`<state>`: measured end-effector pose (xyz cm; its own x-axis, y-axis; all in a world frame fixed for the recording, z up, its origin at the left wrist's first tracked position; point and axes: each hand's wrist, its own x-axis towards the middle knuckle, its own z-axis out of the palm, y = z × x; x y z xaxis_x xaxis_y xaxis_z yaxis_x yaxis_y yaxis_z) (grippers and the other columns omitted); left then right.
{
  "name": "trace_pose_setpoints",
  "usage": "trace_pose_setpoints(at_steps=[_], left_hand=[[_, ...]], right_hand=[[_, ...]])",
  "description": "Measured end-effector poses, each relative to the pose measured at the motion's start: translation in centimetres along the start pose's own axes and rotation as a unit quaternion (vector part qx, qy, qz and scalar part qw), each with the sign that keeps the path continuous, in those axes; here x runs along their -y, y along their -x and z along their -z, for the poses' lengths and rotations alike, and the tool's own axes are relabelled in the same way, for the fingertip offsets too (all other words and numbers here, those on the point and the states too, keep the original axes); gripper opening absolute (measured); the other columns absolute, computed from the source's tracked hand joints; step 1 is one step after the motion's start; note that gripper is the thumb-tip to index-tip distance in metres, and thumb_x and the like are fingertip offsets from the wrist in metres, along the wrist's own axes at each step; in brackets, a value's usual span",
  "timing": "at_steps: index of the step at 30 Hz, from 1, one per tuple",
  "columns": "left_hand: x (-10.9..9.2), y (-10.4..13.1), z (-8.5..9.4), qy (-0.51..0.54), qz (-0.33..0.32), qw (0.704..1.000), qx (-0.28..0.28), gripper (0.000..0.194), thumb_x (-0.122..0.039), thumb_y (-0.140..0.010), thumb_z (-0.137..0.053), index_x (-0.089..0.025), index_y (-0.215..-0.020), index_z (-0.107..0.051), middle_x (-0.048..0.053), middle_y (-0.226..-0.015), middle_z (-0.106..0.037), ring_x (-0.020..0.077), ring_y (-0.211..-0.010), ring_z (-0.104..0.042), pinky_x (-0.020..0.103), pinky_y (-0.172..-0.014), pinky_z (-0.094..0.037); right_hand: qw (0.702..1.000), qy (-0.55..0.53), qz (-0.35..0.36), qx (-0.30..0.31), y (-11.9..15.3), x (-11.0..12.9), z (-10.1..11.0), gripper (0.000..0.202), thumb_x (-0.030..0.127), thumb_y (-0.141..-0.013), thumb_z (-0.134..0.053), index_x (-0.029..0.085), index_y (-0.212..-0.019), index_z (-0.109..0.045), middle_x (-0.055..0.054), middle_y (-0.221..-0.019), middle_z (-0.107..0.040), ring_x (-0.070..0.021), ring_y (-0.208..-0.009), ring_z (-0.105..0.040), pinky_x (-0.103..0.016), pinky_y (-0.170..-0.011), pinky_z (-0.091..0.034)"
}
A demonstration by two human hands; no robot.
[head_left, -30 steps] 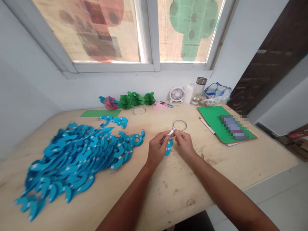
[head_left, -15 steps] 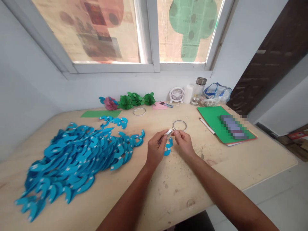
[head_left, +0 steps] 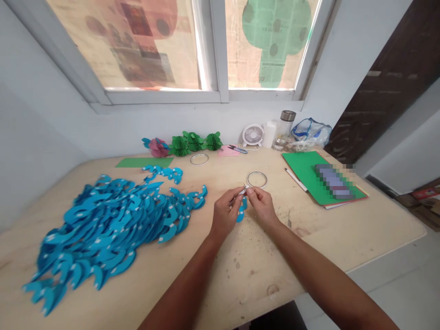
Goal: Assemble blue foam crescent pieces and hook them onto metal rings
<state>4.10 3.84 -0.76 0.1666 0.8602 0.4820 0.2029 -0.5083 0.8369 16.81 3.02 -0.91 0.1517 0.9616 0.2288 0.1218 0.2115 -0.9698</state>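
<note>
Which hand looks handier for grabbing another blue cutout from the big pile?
Probably the left hand: the blue pile lies on its side of the table. The right hand would have to cross over. Both now pinch one blue piece between them.

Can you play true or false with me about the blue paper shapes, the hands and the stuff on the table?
1. Both hands pinch one blue paper shape together. True: the left hand and right hand meet on it.
2. The big pile of blue shapes lies right of the hands. False: it lies to their left.
3. A small white fan stands near the wall. True.
4. The tape ring is on a finger. False: it lies on the table, just beyond the hands.
5. The green paper decorations hang from the window. False: they sit on the table.
</note>
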Motion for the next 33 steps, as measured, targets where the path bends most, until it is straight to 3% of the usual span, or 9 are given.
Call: trace_pose_setpoints(at_steps=[4, 11, 17, 23, 27, 30, 33], left_hand=[[0.1, 0.0, -0.1, 0.000, -0.001, 1.000, -0.002, 0.027, -0.028, -0.083, -0.053, -0.019, -0.105, -0.064, 0.007, -0.101, -0.069, 0.0185, -0.093, -0.063, 0.030, -0.081, -0.051], [0.0, -0.1, 0.1, -0.011, 0.012, 1.000, 0.009, 0.026, -0.029, -0.083, -0.052, -0.019, -0.104, -0.064, 0.007, -0.100, -0.069, 0.0183, -0.092, -0.063, 0.030, -0.079, -0.051], [0.9, -0.7, 0.1, -0.084, 0.012, 0.996, 0.000, 0.027, -0.029, -0.081, -0.052, -0.018, -0.102, -0.064, 0.007, -0.097, -0.070, 0.0190, -0.087, -0.065, 0.031, -0.077, -0.051], [2.6, -4.0, -1.1, -0.219, -0.032, 0.975, 0.023, 0.021, -0.022, -0.077, -0.053, -0.024, -0.093, -0.066, 0.006, -0.088, -0.071, 0.0226, -0.080, -0.066, 0.033, -0.074, -0.048], [3.4, -5.9, -2.1, -0.233, -0.051, 0.971, 0.025, 0.016, -0.018, -0.072, -0.057, -0.023, -0.083, -0.068, 0.008, -0.083, -0.071, 0.0250, -0.084, -0.064, 0.037, -0.080, -0.046], [3.4, -5.0, -2.3, -0.205, -0.034, 0.978, -0.001, 0.017, -0.024, -0.076, -0.054, -0.021, -0.086, -0.068, 0.009, -0.092, -0.070, 0.0251, -0.092, -0.062, 0.039, -0.084, -0.045], [2.7, -2.6, -1.6, -0.134, 0.035, 0.990, -0.036, 0.020, -0.029, -0.078, -0.053, -0.018, -0.088, -0.067, 0.009, -0.092, -0.069, 0.0231, -0.088, -0.062, 0.038, -0.080, -0.048]], right_hand=[[1.000, 0.015, 0.006, -0.006, 0.0, -0.1, 0.0, 0.038, 0.050, -0.080, -0.048, 0.016, -0.069, -0.062, 0.002, -0.057, -0.048, -0.0116, -0.055, -0.041, -0.024, -0.053, -0.032], [0.998, 0.028, 0.010, -0.052, -0.2, -0.3, 0.2, 0.036, 0.048, -0.080, -0.048, 0.016, -0.070, -0.061, 0.004, -0.053, -0.040, -0.0110, -0.053, -0.036, -0.023, -0.052, -0.030], [0.996, 0.052, 0.004, -0.070, -0.6, -0.6, 0.7, 0.035, 0.048, -0.080, -0.049, 0.017, -0.069, -0.059, 0.004, -0.054, -0.040, -0.0112, -0.055, -0.037, -0.023, -0.053, -0.030], [0.989, 0.100, 0.032, -0.100, -0.8, -0.4, 1.3, 0.035, 0.047, -0.081, -0.048, 0.018, -0.063, -0.055, 0.005, -0.053, -0.037, -0.0100, -0.051, -0.034, -0.023, -0.052, -0.027], [0.986, 0.118, 0.044, -0.114, -0.9, -0.4, 1.6, 0.035, 0.048, -0.080, -0.049, 0.019, -0.062, -0.055, 0.005, -0.052, -0.038, -0.0106, -0.051, -0.035, -0.023, -0.052, -0.026], [0.983, 0.143, 0.052, -0.104, -0.9, -0.6, 1.7, 0.033, 0.047, -0.082, -0.048, 0.019, -0.066, -0.057, 0.004, -0.053, -0.041, -0.0109, -0.051, -0.037, -0.023, -0.052, -0.026], [0.979, 0.175, 0.065, -0.078, -0.8, -0.6, 1.7, 0.031, 0.045, -0.083, -0.048, 0.019, -0.068, -0.057, 0.004, -0.054, -0.043, -0.0110, -0.051, -0.039, -0.023, -0.052, -0.026]])
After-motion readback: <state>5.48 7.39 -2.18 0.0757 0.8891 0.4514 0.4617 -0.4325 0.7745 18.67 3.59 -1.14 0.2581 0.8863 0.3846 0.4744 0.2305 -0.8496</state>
